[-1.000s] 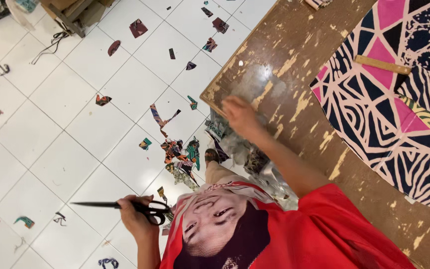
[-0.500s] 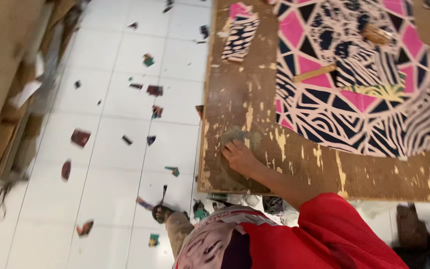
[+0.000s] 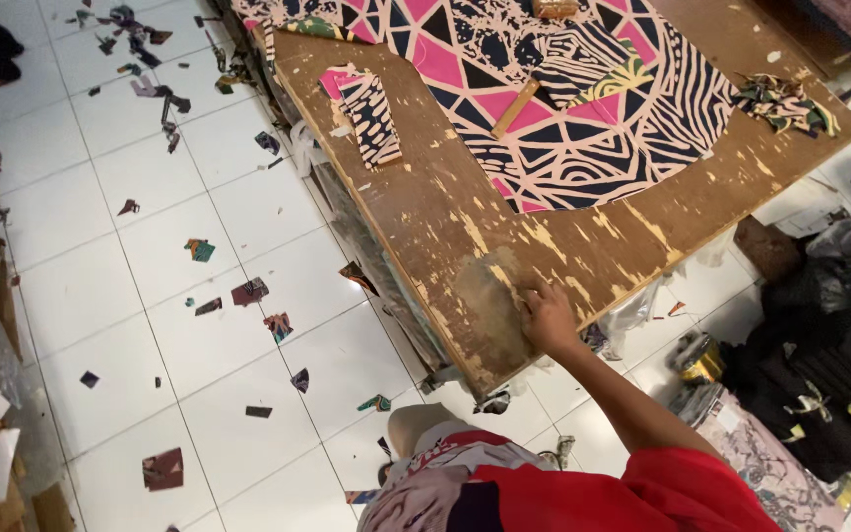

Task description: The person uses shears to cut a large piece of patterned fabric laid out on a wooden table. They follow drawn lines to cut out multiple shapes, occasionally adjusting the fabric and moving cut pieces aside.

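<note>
I see a worn brown wooden worktop [image 3: 465, 212] carrying a large pink, black and cream patterned cloth [image 3: 583, 108] across its far side. A small striped fabric piece [image 3: 371, 113] lies near its left edge, a crumpled scrap [image 3: 785, 103] at its right corner. Fabric scraps [image 3: 248, 291] litter the white tiled floor [image 3: 100, 296].

Even, bright indoor light fills the view, with no hard shadows. The white floor [image 3: 100, 246] left of the table [image 3: 465, 227] reflects a soft sheen but no harsh glare. Under the table's near edge the space falls dark. The fabric [image 3: 583, 108] on the table is sharp, its pattern crisp. The hand [image 3: 547, 317] at the table's near corner is slightly soft. Right of the table, the clutter sits dimmer. Lines bend a little toward the frame corners.
</note>
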